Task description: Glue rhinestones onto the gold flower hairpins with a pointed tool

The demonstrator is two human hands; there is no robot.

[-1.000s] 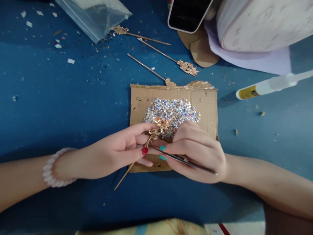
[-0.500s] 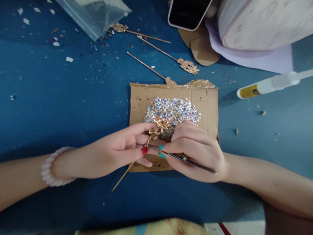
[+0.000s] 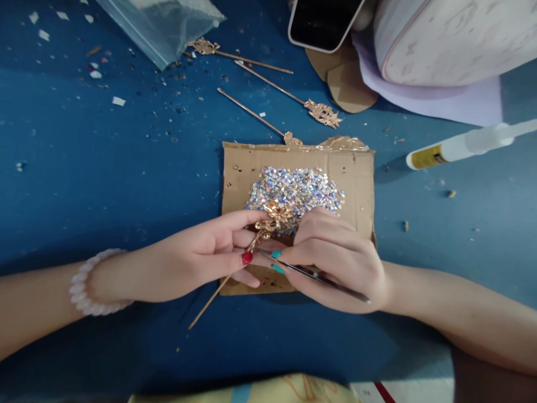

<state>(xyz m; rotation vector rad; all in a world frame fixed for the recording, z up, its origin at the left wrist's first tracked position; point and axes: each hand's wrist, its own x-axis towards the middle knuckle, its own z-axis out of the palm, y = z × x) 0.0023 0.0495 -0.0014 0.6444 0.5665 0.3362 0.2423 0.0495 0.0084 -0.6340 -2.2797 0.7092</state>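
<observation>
My left hand [image 3: 210, 252] is closed on a gold hairpin [image 3: 267, 226], thumb and fingers around the neck of its ornate head. The thin stem slants down to the left below my fingers. In my right hand [image 3: 335, 257] is a pair of dark metal tweezers [image 3: 319, 275], pinched between thumb and finger. Their tip touches or lies very close to the hairpin by my left thumb; which, I cannot tell. Beneath both hands lies a cardboard sheet [image 3: 356, 179] bearing a heap of shiny blue and silvery chips [image 3: 293, 184].
Several more gold hairpins [image 3: 321, 113] lie beyond the cardboard. A glue bottle [image 3: 444, 152] stands or lies at right. At the back are a clear plastic bag [image 3: 168, 33], a phone [image 3: 325, 25] and a pale rounded case [image 3: 453, 45]. Small scraps dot the blue table [image 3: 104, 184].
Both hands keep their holds and have barely moved. The hairpin's stem end has shifted slightly left, and the back end of the tweezers has dipped a little.
</observation>
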